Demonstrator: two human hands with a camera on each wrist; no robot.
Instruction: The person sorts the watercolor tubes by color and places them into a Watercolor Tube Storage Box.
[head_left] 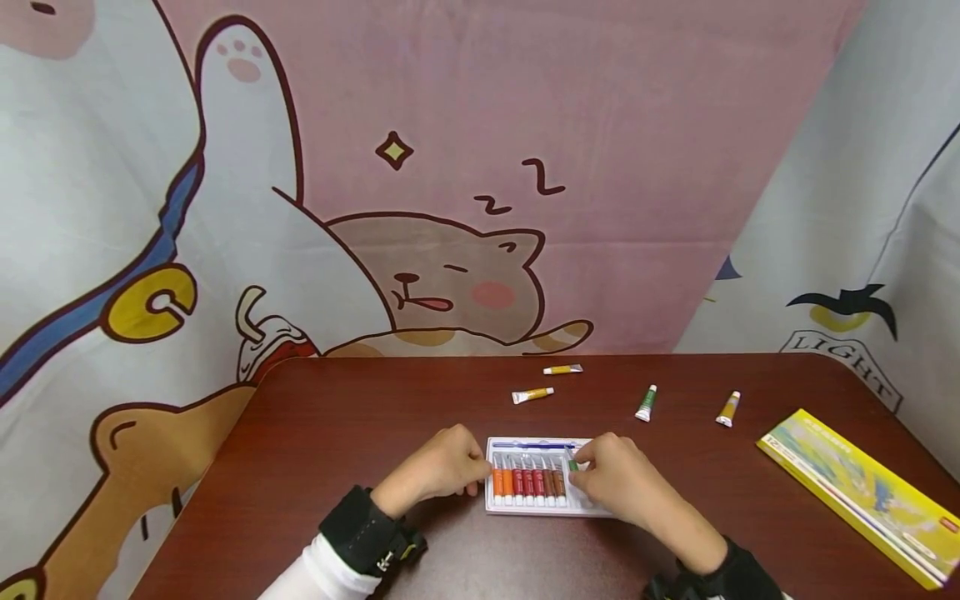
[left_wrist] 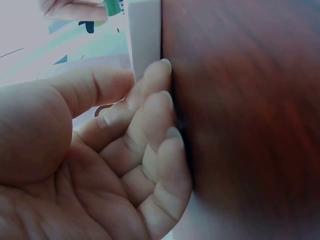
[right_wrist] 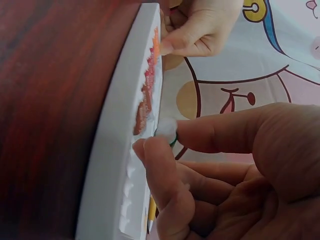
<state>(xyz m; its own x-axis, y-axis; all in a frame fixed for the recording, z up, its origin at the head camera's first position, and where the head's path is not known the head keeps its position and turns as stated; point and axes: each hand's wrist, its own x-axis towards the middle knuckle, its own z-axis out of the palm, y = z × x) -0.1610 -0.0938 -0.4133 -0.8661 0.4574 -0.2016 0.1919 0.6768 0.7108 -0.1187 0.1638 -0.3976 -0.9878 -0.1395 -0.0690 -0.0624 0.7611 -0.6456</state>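
Note:
A white plastic paint tray (head_left: 525, 511) lies on the table, holding a row of small paint tubes, orange (head_left: 498, 483), red (head_left: 528, 483) and brown (head_left: 559, 485) from left to right. My left hand (head_left: 441, 468) pinches the tray's left end, thumb at the rim and fingers curled against the white side wall (left_wrist: 145, 40). Over the tray's right part, my right hand (head_left: 626, 479) pinches a green paint tube (head_left: 573, 465) between thumb and fingers. Its white cap (right_wrist: 166, 130) shows beside the brown tubes, above bare slots. Most of this tube is hidden by the fingers.
Behind the tray lie two yellow tubes (head_left: 533, 395), another green tube (head_left: 645, 403) and an ochre tube (head_left: 727, 410). A blue brush (head_left: 532, 446) lies along the tray's back. At the right is a yellow box (head_left: 862, 496) on the brown table (head_left: 337, 417).

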